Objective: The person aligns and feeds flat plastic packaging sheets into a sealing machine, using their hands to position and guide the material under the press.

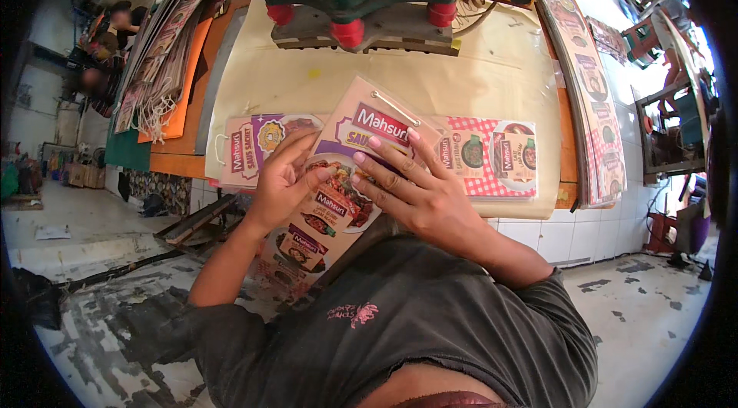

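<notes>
Keep dark shirt [430,308] clear of the tilted printed strip [334,210], lying across other strips [492,162] and overhanging the cream-covered table [477,81]; steady with left hand [277,183], clamped on the left edge; press lightly with right hand [434,197], spread flat.

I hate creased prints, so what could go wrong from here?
The held strip extends past the near edge of the table, so its lower end might bend. It overlaps the checkered strip, which could get nudged. The white cord at its top may snag.
</notes>
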The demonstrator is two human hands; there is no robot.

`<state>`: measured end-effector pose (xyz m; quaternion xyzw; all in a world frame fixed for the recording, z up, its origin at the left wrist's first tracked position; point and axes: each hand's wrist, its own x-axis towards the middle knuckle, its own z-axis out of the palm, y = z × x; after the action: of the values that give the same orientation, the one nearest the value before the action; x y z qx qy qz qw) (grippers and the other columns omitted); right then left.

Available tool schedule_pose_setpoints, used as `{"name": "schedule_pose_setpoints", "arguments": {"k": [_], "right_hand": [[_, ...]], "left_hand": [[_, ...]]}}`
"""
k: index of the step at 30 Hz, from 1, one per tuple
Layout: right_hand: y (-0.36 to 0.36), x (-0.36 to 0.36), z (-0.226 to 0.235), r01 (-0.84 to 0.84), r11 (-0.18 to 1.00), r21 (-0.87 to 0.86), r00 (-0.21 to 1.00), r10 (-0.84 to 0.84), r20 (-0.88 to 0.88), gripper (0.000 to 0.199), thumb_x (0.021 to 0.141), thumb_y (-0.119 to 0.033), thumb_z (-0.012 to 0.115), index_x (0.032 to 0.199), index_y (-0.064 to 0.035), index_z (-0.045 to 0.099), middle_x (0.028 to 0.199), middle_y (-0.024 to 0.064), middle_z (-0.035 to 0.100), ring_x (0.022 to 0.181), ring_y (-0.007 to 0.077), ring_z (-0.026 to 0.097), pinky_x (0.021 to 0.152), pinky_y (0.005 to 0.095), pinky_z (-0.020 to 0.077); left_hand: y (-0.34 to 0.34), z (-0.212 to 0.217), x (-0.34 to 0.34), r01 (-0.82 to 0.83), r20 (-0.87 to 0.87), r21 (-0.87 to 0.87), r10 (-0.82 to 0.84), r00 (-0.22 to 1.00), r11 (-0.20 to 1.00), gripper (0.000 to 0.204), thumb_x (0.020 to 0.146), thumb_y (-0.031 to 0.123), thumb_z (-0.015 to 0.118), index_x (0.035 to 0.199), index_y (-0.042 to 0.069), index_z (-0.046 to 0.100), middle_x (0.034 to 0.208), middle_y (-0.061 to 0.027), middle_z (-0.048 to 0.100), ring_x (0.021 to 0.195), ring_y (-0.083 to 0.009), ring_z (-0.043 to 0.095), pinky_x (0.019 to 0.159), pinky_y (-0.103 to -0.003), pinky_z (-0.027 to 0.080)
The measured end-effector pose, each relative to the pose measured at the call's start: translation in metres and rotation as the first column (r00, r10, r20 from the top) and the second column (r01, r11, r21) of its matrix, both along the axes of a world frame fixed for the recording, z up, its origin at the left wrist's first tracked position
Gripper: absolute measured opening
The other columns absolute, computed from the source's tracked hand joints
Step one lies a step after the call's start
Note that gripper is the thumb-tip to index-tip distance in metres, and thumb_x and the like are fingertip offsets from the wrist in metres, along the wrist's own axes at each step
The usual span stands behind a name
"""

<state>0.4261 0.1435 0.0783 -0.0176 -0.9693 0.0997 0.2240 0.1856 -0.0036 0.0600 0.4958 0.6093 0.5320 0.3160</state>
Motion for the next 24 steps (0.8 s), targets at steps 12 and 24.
{"name": "schedule_pose_setpoints", "arguments": {"k": [12,24], "right_hand": [[0.009,0.003,-0.008,0.134,0.988,-0.084,0.986,-0.141,-0.091,0.043,0.088,-0.013,0.066,0.13,-0.0094,0.071,0.14,0.0078,0.067,0.138,0.0291,0.056,0.122,0.0598,0.0313],[0.022,-0.008,-0.028,0.281,0.952,-0.121,0.949,-0.295,-0.113,0.043,0.085,-0.013,0.066,0.127,-0.0093,0.072,0.135,0.0073,0.069,0.133,0.0284,0.058,0.122,0.0599,0.0316]], "left_hand": [[-0.006,0.006,-0.004,-0.039,0.082,-0.102,0.047,0.996,0.994,0.037,0.098,0.001,0.067,0.134,-0.002,0.065,0.136,-0.0131,0.065,0.122,-0.0203,0.064,0.103,-0.033,0.051],[-0.042,0.087,0.017,0.427,-0.621,-0.291,-0.509,0.596,0.856,0.05,0.086,0.027,0.081,0.132,0.011,0.07,0.141,-0.0121,0.064,0.13,-0.0343,0.06,0.107,-0.048,0.048]]}}
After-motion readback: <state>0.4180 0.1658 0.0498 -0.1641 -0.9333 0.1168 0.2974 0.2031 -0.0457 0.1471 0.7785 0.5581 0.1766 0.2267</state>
